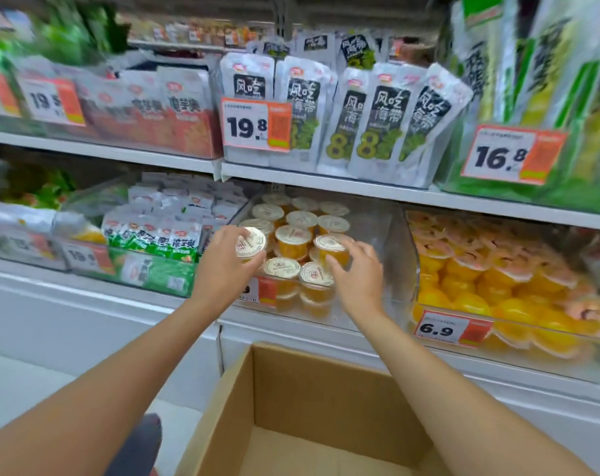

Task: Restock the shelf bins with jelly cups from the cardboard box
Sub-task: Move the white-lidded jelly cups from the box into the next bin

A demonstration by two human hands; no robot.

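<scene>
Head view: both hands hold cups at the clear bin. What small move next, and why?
Probably set both down and let go: the left hand holds the left cup, the right hand the right cup, level with the top cups in the bin, which has room on its right.

Clear shelf bin (396,249): see-through plastic, open top, right part bare. Jelly cups (293,237) stood upright in rows across the bin's left and middle, stacked at its front; orange fill, pale foil lids with red print. Tilted cup (252,242) was above the bin's front-left corner, lid toward the camera, gripped by the left hand (223,269). Upper cup (331,248) sat upright atop the bin's front rows, the right hand's (358,280) fingers curled round its side. Cardboard box (291,383) was below and in front of the bin; brown, top open.
</scene>
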